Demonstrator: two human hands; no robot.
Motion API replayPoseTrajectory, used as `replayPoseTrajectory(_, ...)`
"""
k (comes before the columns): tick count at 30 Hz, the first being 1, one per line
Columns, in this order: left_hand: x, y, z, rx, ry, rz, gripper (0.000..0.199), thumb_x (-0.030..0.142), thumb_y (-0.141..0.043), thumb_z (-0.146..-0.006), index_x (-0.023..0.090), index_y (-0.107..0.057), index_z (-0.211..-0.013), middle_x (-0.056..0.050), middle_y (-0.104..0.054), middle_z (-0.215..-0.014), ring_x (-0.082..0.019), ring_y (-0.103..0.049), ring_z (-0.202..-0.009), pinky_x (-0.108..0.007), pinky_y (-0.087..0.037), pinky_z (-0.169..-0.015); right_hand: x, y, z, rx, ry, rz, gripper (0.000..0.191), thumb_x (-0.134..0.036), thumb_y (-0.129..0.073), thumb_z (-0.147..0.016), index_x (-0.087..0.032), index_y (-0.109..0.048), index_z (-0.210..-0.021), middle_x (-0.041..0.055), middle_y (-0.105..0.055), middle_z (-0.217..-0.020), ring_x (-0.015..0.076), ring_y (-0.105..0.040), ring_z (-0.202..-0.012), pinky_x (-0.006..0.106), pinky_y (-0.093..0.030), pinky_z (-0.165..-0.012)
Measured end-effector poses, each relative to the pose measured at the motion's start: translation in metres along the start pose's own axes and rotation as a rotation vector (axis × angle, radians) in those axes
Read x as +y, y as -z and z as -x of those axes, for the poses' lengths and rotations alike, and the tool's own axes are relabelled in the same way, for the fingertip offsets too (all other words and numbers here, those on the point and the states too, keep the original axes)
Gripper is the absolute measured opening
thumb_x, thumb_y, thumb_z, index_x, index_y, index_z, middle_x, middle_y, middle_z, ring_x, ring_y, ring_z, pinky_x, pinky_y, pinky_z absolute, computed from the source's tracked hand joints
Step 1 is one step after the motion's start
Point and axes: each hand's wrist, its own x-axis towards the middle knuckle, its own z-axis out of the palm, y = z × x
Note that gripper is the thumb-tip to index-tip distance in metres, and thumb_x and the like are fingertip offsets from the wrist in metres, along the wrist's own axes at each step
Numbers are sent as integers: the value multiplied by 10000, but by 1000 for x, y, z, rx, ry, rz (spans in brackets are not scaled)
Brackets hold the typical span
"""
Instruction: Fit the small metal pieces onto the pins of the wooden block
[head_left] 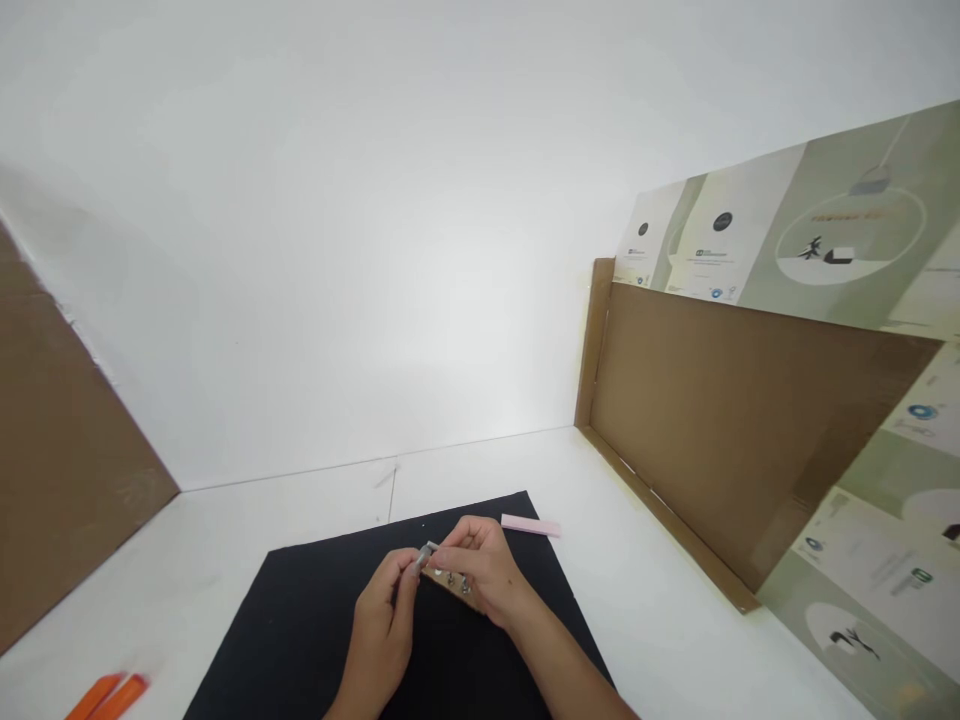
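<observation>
My left hand (386,605) pinches a small grey, metal-looking piece (425,554) between thumb and fingertips. From the other side, the thumb and forefinger of my right hand (486,572) close on the same piece. Just under my right hand is a tan strip (451,583) with several shiny round bits along it. Its right part is hidden by that hand, and I cannot tell whether the palm grips it or it rests on the black mat (315,610). The grey piece is too small for its exact kind to show.
A pale pink strip (531,525) lies over the mat's far right edge. Two orange handle-like pieces (112,697) are at the lower left of the white table (202,575). Cardboard panels stand on the left (67,460) and right (720,420), below a white back wall (360,250).
</observation>
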Motion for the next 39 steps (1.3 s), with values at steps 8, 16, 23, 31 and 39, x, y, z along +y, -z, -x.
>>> replayPoseTrajectory(8, -7, -1, 1, -24, 62, 31, 337, 432, -460, -943, 193, -663, -1066, -58, -720, -979, -208, -662, -870, -278, -520, -781, -3, -2, 0, 21, 21, -73, 255, -172, -852, -557, -138, -608, -621, 91, -727, -603, 221, -693, -559, 335, -518, -617)
replayPoseTrajectory(16, -3, 0, 0, -46, 101, 81, 357, 455, -507, -917, 185, -696, -1052, -73, -735, -986, -227, -676, -894, -297, -536, -824, -6, -2, -1, -8, 25, -134, 265, -207, -845, -570, -149, -590, -615, 46, -700, -562, 178, -648, -496, 306, -521, -545)
replayPoseTrajectory(23, -3, -2, 2, -128, 126, 123, 365, 453, -503, -920, 189, -705, -1071, -74, -741, -994, -234, -682, -921, -301, -539, -838, -5, 0, -2, -60, 32, -126, 267, -213, -830, -592, -157, -571, -626, 39, -686, -534, 163, -611, -435, 277, -492, -468)
replayPoseTrajectory(31, 10, -2, -3, -168, 176, 215, 363, 478, -519, -897, 174, -711, -948, -67, -734, -874, -225, -676, -842, -308, -548, -807, -8, 3, -2, -65, 10, -124, 279, -220, -845, -584, -151, -578, -630, 40, -682, -531, 170, -616, -448, 270, -483, -458)
replayPoseTrajectory(39, 12, -1, -2, -151, 156, 203, 365, 489, -483, -909, 178, -674, -909, -62, -691, -836, -216, -634, -822, -304, -526, -802, -12, 6, -3, -16, -7, -135, 265, -179, -868, -541, -134, -617, -612, 33, -677, -529, 146, -635, -502, 248, -488, -548)
